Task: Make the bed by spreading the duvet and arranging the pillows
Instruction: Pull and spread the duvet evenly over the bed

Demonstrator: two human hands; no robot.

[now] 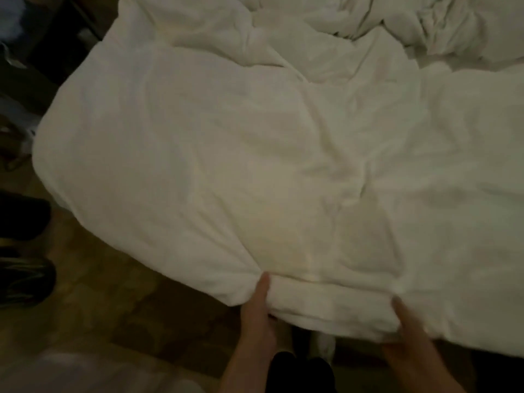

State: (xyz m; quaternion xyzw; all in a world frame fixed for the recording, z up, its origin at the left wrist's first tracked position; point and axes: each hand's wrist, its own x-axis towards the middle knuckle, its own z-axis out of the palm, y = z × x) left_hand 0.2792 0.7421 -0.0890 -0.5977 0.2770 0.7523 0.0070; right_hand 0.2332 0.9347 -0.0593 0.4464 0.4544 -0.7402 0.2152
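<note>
Fingers of both hands are closed on the near edge of the duvet (255, 154), seen from the head camera. On the left hand (259, 316) the thumb lies straight on top of the fabric, pointing away from the person, while the other fingers curl underneath the hem and are mostly hidden. The right hand (408, 333) matches it: thumb up on the cloth, the rest tucked below the folded edge. Between the two hands the hem is doubled into a thick, rounded roll.

From that gripped edge the duvet runs away from the person across the bed, its long axis heading toward the top of the frame. Its left side bulges in a soft curve and hangs over the side of the bed above the floor (119, 293). It is white, puffy and soft, with shallow creases fanning out from the held edge and a deeper fold near the middle. Farther up, on the right, more white bedding (442, 21) lies bunched in tight wrinkles.

Patterned brownish flooring shows on the left, with dark shoes (25, 279) near the frame's left edge. The picture is dim and slightly blurred.
</note>
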